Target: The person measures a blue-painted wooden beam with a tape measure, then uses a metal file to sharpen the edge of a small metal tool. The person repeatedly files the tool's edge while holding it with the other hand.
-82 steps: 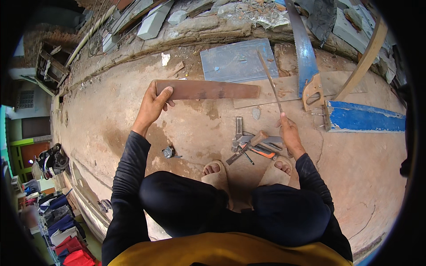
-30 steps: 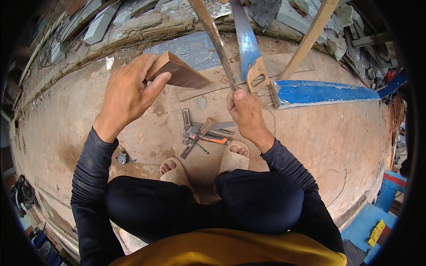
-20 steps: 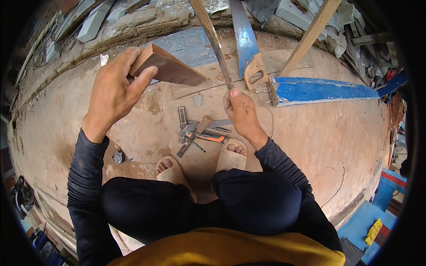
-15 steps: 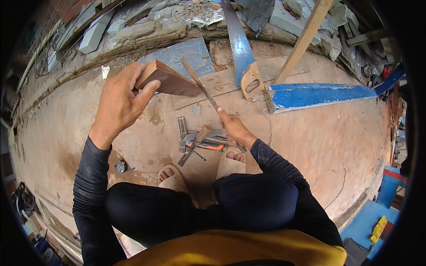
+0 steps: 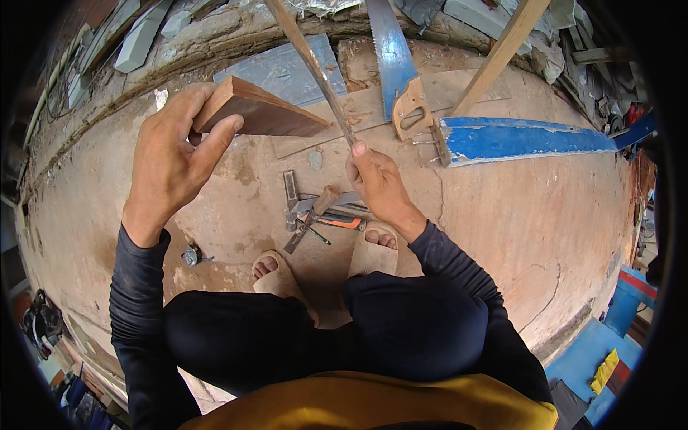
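Note:
My left hand (image 5: 163,161) is closed on a reddish-brown wooden board (image 5: 261,115), thumb on its near face and fingers behind. The board is held up off the floor, its pale cut edge uppermost. A long, narrow brown bar (image 5: 314,70) is gripped in my right hand (image 5: 383,183), the thumb lying along it. It points up and away, its far end close to the top of the picture; whether it is wood or rusty metal I cannot tell. Bar and board appear apart. On the floor below lie a hammer (image 5: 290,195) and a wooden-handled chisel-like tool (image 5: 312,219).
A handsaw (image 5: 393,66) lies near a blue-painted beam (image 5: 530,141), which has nails sticking out of its end. A slanting timber (image 5: 496,60) stands behind it. A small round metal object (image 5: 192,254) rests left of my sandalled feet. Rubble (image 5: 272,18) lines the far edge.
My right hand has moved up and away, swinging the bar's far end upward past the board. The board in my left hand has shifted slightly left and up.

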